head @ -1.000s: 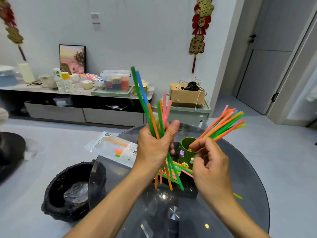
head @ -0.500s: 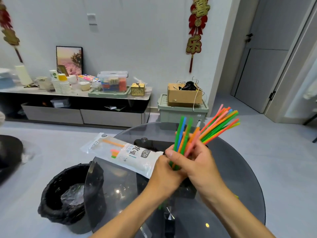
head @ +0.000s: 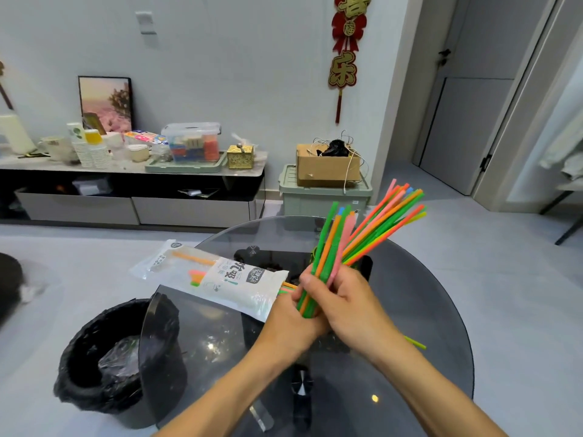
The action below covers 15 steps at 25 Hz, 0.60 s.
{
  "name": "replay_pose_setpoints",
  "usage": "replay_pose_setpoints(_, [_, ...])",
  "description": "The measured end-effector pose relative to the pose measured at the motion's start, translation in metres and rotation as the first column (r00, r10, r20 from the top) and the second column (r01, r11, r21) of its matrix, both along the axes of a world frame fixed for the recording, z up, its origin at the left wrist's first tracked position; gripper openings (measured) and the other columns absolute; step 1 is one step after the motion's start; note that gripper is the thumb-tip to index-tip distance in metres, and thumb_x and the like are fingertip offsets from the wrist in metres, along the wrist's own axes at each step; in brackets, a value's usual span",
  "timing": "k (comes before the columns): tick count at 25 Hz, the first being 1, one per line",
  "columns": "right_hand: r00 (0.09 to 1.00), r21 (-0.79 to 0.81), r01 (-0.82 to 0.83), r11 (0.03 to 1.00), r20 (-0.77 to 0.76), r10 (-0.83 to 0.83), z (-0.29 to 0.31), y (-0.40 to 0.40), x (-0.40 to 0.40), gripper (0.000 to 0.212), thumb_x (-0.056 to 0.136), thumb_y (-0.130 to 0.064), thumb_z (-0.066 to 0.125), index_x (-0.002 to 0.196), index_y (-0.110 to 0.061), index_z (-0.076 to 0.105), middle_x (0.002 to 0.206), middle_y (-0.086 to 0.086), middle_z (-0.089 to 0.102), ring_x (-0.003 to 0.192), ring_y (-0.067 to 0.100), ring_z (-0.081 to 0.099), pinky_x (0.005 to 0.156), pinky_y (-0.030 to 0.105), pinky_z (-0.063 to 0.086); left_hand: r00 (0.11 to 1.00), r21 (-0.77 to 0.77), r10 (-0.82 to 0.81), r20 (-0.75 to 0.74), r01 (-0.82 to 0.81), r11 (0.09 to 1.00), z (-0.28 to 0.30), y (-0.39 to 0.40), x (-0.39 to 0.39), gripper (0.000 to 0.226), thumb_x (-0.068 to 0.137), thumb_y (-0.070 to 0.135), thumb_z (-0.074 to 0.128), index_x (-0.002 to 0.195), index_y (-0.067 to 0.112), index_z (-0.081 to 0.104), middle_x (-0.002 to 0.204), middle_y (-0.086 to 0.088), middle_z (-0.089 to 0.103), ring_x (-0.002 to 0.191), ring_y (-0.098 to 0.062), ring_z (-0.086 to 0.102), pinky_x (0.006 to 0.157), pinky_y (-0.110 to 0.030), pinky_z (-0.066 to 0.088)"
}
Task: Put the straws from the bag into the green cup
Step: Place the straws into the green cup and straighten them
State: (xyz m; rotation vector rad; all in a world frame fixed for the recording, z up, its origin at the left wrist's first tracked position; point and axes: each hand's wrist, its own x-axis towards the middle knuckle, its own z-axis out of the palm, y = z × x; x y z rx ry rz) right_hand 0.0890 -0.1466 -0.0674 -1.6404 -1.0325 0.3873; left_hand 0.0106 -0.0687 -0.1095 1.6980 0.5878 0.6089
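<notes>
Both hands meet over the round glass table (head: 435,310). My right hand (head: 344,304) grips a bundle of green, orange, pink and blue straws (head: 328,247), thumb across them. My left hand (head: 288,320) holds the bundle's lower end from underneath, its fingers hidden by the right hand. A second fan of straws (head: 389,220) slants up to the right behind the bundle. The green cup is hidden behind the hands and straws. The clear straw bag (head: 227,280) lies on the table's left edge with a few straws inside.
One yellow-green straw (head: 415,344) lies loose on the table right of my right wrist. A black bin with a liner (head: 107,357) stands on the floor at the table's left. A green crate with a cardboard box (head: 325,187) sits beyond the table.
My left hand lowered its raised bundle toward the cup area, and my right hand left the cup and closed around that bundle. The bag came into full view.
</notes>
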Motion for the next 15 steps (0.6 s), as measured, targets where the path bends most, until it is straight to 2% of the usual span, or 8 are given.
replay_pose_setpoints(1, [0.998, 0.082, 0.045, 0.996, -0.05, -0.041, 0.006, -0.001, 0.007, 0.019, 0.094, -0.026, 0.059, 0.081, -0.016, 0.068, 0.077, 0.005, 0.076, 0.066, 0.02, 0.069, 0.062, 0.036, 0.056, 1.0, 0.052, 0.019, 0.01, -0.019, 0.998, 0.002, 0.002, 0.002, 0.011, 0.071, 0.015, 0.077, 0.073, 0.014, 0.067, 0.06, 0.005, 0.065, 0.057, -0.007, 0.058, 0.055, -0.023, 0.046])
replay_pose_setpoints(3, [0.964, 0.256, 0.241, 0.936, -0.176, -0.2, 0.022, -0.005, 0.033, 0.026, 0.098, -0.022, 0.056, 0.084, -0.004, 0.068, 0.072, 0.005, 0.075, 0.05, 0.023, 0.059, 0.044, 0.027, 0.048, 0.998, 0.141, 0.049, 0.027, -0.052, 0.989, 0.006, 0.01, 0.004, 0.028, 0.062, 0.031, 0.081, 0.083, 0.022, 0.065, 0.071, 0.004, 0.066, 0.065, -0.018, 0.06, 0.063, -0.032, 0.052])
replay_pose_setpoints(5, [0.917, 0.404, 0.396, 0.825, -0.221, -0.332, 0.039, -0.012, 0.067, 0.034, 0.1, -0.022, 0.052, 0.094, 0.008, 0.065, 0.072, 0.004, 0.074, 0.046, 0.021, 0.058, 0.04, 0.024, 0.049, 0.993, 0.111, 0.102, 0.054, -0.108, 0.988, 0.007, 0.02, 0.003, 0.046, 0.059, 0.031, 0.085, 0.099, 0.032, 0.063, 0.09, 0.004, 0.068, 0.083, -0.018, 0.064, 0.075, -0.031, 0.056])
replay_pose_setpoints(7, [0.881, 0.47, 0.472, 0.746, -0.212, -0.424, 0.045, -0.013, 0.087, 0.037, 0.101, -0.025, 0.051, 0.1, 0.009, 0.064, 0.075, 0.008, 0.072, 0.048, 0.016, 0.063, 0.044, 0.024, 0.054, 0.985, 0.102, 0.169, 0.032, -0.171, 0.98, 0.006, 0.026, 0.0, 0.051, 0.06, 0.029, 0.085, 0.104, 0.035, 0.061, 0.098, 0.004, 0.066, 0.092, -0.016, 0.062, 0.08, -0.031, 0.056])
replay_pose_setpoints(10, [0.866, 0.438, 0.492, 0.752, -0.151, -0.477, 0.032, -0.002, 0.093, 0.035, 0.101, -0.028, 0.051, 0.104, 0.005, 0.063, 0.083, 0.012, 0.072, 0.059, 0.017, 0.067, 0.049, 0.021, 0.054, 0.981, 0.098, 0.193, -0.004, -0.191, 0.977, 0.001, 0.029, -0.002, 0.038, 0.069, 0.021, 0.084, 0.098, 0.033, 0.062, 0.096, 0.006, 0.066, 0.092, -0.016, 0.062, 0.079, -0.031, 0.056])
replay_pose_setpoints(13, [0.899, 0.336, 0.433, 0.837, -0.1, -0.426, 0.017, 0.012, 0.09, 0.027, 0.1, -0.028, 0.053, 0.098, -0.004, 0.066, 0.088, 0.01, 0.075, 0.061, 0.018, 0.068, 0.048, 0.02, 0.052, 0.98, 0.1, 0.198, 0.003, -0.197, 0.975, 0.003, 0.029, -0.001, 0.03, 0.075, 0.015, 0.08, 0.094, 0.031, 0.063, 0.092, 0.006, 0.067, 0.086, -0.013, 0.062, 0.074, -0.022, 0.052])
replay_pose_setpoints(15, [0.915, 0.213, 0.402, 0.89, -0.064, -0.398, 0.012, 0.017, 0.086, 0.021, 0.095, -0.031, 0.06, 0.091, -0.012, 0.068, 0.084, 0.007, 0.075, 0.065, 0.019, 0.072, 0.052, 0.025, 0.057, 0.982, 0.095, 0.191, 0.003, -0.191, 0.977, 0.002, 0.03, 0.0, 0.027, 0.077, 0.013, 0.078, 0.094, 0.028, 0.064, 0.091, 0.005, 0.068, 0.085, -0.013, 0.063, 0.073, -0.02, 0.052])
